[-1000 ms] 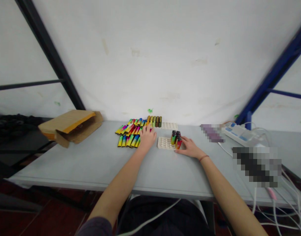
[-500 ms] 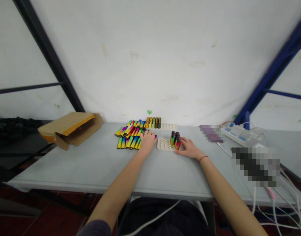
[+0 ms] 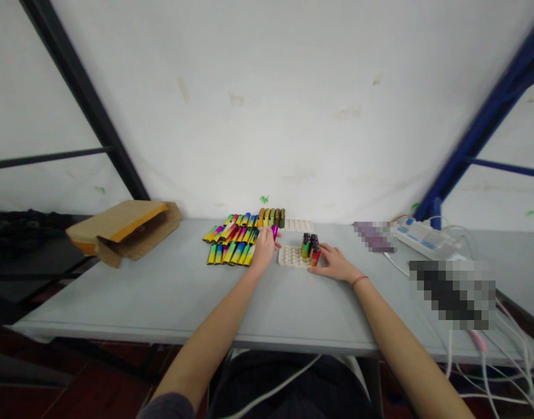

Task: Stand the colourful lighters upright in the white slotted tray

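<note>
My left hand (image 3: pixel 264 249) is closed on a shiny magenta lighter (image 3: pixel 274 231), lifted at the right side of a spread of lighters. These multicoloured lighters (image 3: pixel 232 253) lie in rows on the table. To the right is a white tray (image 3: pixel 288 256) with rows of round holes. Several lighters (image 3: pixel 311 245) with black tops stand upright in its right part. My right hand (image 3: pixel 337 263) grips the tray's right end, thumb at the front corner and fingers behind, close against a red lighter (image 3: pixel 315 256). Its fingertips are partly hidden.
Behind stand a block of upright yellow-to-dark lighters (image 3: pixel 271 218) and a second white tray (image 3: pixel 299 225). An opened cardboard box (image 3: pixel 122 224) lies left on the grey table (image 3: pixel 162 297). On the right are a power strip (image 3: pixel 424 240), white cables and two blurred-out items.
My left hand has risen from the lying lighters and turned, now with a magenta lighter showing in its fingers. My right hand stays at the tray.
</note>
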A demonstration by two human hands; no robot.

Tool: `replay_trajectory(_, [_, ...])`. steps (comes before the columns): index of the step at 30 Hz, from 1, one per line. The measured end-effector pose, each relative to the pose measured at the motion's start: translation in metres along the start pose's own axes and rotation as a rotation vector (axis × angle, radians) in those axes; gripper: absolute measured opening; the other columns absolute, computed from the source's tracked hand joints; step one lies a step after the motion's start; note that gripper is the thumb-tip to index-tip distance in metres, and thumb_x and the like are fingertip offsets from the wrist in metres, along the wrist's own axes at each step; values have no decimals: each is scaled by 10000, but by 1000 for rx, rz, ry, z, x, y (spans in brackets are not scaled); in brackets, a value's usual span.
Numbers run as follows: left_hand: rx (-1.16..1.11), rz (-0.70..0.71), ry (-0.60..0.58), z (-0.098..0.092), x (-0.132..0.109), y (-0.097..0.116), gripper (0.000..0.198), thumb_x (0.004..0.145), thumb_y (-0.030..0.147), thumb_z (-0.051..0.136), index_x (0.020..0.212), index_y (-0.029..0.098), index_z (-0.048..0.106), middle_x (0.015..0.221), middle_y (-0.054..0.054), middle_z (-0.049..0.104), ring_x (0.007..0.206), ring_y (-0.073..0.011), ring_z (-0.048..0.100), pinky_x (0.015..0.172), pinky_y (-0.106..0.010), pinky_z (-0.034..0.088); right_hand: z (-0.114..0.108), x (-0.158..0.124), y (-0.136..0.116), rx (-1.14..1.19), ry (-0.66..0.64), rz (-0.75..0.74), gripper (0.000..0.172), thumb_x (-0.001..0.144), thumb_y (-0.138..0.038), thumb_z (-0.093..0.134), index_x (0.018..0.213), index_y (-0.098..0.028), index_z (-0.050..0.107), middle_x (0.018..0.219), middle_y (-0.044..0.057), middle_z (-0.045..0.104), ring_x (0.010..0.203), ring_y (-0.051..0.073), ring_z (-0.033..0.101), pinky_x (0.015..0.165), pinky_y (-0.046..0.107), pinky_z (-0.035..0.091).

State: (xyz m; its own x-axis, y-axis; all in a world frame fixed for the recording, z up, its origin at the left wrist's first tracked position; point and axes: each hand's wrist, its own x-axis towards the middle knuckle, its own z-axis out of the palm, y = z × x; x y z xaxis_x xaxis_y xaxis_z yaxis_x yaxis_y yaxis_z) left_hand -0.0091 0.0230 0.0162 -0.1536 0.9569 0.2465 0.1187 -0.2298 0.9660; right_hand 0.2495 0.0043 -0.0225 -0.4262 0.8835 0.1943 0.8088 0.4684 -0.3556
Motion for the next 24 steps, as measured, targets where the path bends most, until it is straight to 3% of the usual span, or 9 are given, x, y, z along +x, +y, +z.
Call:
replay_trajectory(2, [-184,-158,4,5,-2,3,343,990,458,415,847,188,571,661,14,595,419,-91,479,435,-226,350,0,0,0,-1,-9,0,814,818,-703,670,1430,-175,568,1504,217,516,1397,368,484,1178,584,319])
replay_trajectory(5, [-349,-282,-30,9,-6,8,414,951,538,476,770,177,569,533,56,478,380,-75,419,417,-212,322,-1,0,1,-4,-17,-1,810,820,-703,669,1428,-178,568,1513,215,508,1403,366,477,1184,578,314])
replay_trajectory(9, [-472,-329,-115,9,-11,13,449,873,633,579,909,185,583,602,58,544,401,-84,505,437,-209,388,0,0,1,-3,-17,-2,805,821,-705,668,1431,-191,566,1513,204,511,1405,368,474,1182,582,315])
replay_trajectory(11, [-503,-326,-134,8,-12,16,464,870,668,564,943,209,553,609,62,560,377,-79,476,412,-196,354,-1,0,1,-7,-18,4,813,821,-703,668,1436,-182,560,1513,206,509,1409,368,470,1187,583,306])
replay_trajectory(14, [-532,-345,-161,8,-13,18,494,879,704,516,830,212,512,490,96,417,328,-54,320,379,-174,230,-1,0,0,-11,-19,5,804,826,-693,667,1430,-173,564,1508,213,513,1409,368,471,1186,578,310])
replay_trajectory(17, [-517,-405,-159,7,-12,19,581,880,748,445,644,216,430,434,104,260,329,-50,229,369,-186,190,-3,-1,-2,-7,-17,-8,782,830,-684,665,1424,-184,572,1504,210,521,1399,370,481,1177,580,323])
replay_trajectory(20, [-478,-422,-110,7,-12,18,609,880,749,415,566,231,361,425,98,203,333,-59,198,362,-198,165,-3,-1,-2,-9,-15,-4,775,827,-677,670,1421,-189,574,1502,207,524,1395,376,484,1177,590,319])
replay_trajectory(24, [-452,-429,-71,8,-12,21,555,927,624,393,539,233,325,426,86,201,339,-63,170,366,-200,134,-2,-1,-2,-11,-11,5,774,824,-676,668,1427,-201,569,1501,203,526,1400,385,480,1172,604,319])
